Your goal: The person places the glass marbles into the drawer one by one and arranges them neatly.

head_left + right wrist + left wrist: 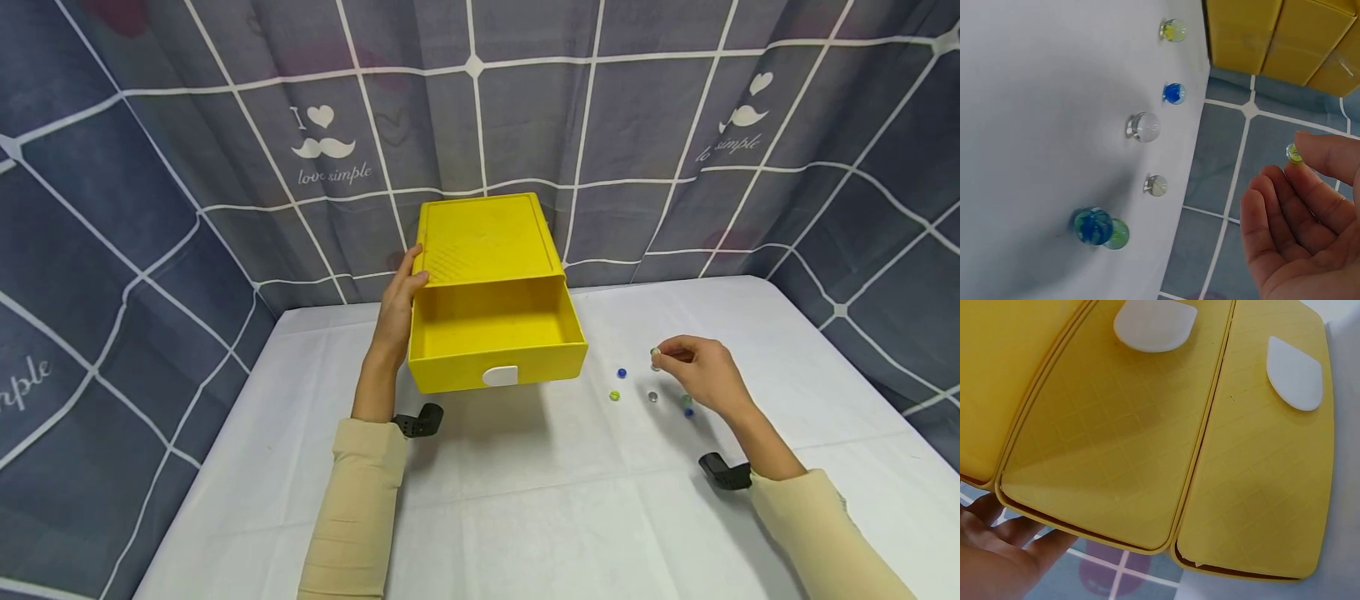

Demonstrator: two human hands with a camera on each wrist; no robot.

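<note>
A yellow drawer cabinet (483,233) stands on the table with its top drawer (498,368) pulled out; no objects show inside that drawer. My left hand (397,312) rests against the cabinet's left side near the top, and in the left wrist view its fingers (1054,547) lie fairly straight along the side wall. Right of the cabinet, my right hand (701,371) pinches a clear glass marble with a yellow-green swirl (1295,154) between thumb and forefinger. Below it on the table lie several marbles, among them a blue one (622,373), a yellow-green one (615,395) and a clear one (652,397).
A white cloth (480,517) covers the table. Grey checked curtains (525,125) hang behind and at both sides. White tabs (1294,374) mark the lower drawers, which are closed. A blue-green marble (1093,226) sits close to a green one (1119,234).
</note>
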